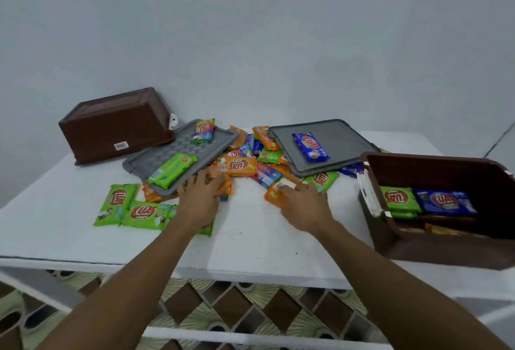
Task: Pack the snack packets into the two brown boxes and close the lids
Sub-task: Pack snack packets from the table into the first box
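Several snack packets (237,165) in green, orange and blue lie heaped mid-table. My left hand (199,196) is closed around an orange packet (224,186) at the heap's near edge. My right hand (303,204) grips another orange packet (271,195). One brown box (434,249) stands open at the right with green and blue packets inside. The other brown box (111,129) lies upside down at the back left. Two grey lids (156,163) (340,140) rest on the heap, each with packets on top.
The white table (250,252) ends close to me, with patterned floor tiles (231,308) below. Two green packets (131,207) lie apart at the left front. A pale wall stands right behind the table.
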`<action>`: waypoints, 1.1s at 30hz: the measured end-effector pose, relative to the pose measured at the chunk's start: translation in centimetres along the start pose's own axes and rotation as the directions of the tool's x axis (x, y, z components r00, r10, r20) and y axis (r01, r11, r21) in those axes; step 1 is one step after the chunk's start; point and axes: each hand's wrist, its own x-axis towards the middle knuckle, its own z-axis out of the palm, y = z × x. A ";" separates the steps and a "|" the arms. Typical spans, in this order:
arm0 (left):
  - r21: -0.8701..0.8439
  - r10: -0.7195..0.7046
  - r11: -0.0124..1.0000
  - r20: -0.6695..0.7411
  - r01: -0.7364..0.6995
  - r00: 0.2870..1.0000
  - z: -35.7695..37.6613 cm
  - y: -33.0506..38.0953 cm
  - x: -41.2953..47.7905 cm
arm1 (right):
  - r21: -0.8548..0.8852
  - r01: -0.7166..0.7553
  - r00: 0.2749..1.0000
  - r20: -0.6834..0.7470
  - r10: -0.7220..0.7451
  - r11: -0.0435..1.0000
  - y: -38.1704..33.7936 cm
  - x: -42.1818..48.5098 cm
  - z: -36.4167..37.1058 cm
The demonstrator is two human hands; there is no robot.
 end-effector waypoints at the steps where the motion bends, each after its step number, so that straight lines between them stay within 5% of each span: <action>1: -0.017 0.037 0.999 -0.019 -0.038 0.999 -0.1 -0.3 0.0 | 0.037 -0.027 0.999 -0.024 0.028 0.999 0.0 -0.2 0.6; 4: -0.124 0.099 0.987 -0.047 -0.104 0.994 -0.3 -0.4 -0.3 | 0.255 -0.136 0.986 -0.056 0.155 0.957 -0.2 -0.6 1.0; 7: -0.434 0.100 0.886 -0.165 -0.163 0.981 -1.3 0.3 -0.6 | 0.542 -0.144 0.975 -0.067 0.214 0.828 -0.9 -1.3 0.2; 9: -0.735 -0.027 0.678 -0.074 -0.036 0.997 -2.5 1.0 -0.5 | 0.860 -0.199 0.957 0.067 0.282 0.470 -1.2 -1.7 -0.8; 11: -0.916 -0.062 0.356 0.175 0.185 0.983 -3.5 1.7 -0.1 | 0.950 -0.307 0.926 0.287 0.247 0.048 -1.2 -2.2 -1.7; 13: -0.941 0.033 0.124 0.321 0.315 0.946 -4.2 2.2 0.2 | 0.938 -0.336 0.917 0.347 0.197 -0.088 -1.2 -2.5 -2.3; 18: -0.888 0.187 -0.015 0.449 0.459 0.874 -4.4 2.7 1.0 | 0.917 -0.321 0.925 0.357 0.131 -0.235 -1.1 -3.2 -4.0; 23: -0.861 0.262 -0.088 0.465 0.500 0.846 -5.6 3.6 1.5 | 0.917 -0.335 0.925 0.364 0.113 -0.214 0.1 -3.3 -6.6; 27: -0.874 0.341 -0.024 0.449 0.485 0.826 -6.8 5.7 1.5 | 0.941 -0.316 0.939 0.328 0.105 -0.120 1.5 -3.5 -8.5; 33: -0.933 0.293 0.118 0.361 0.341 0.885 -8.4 11.3 2.5 | 0.982 -0.177 0.983 0.173 0.066 0.060 5.7 -5.0 -11.9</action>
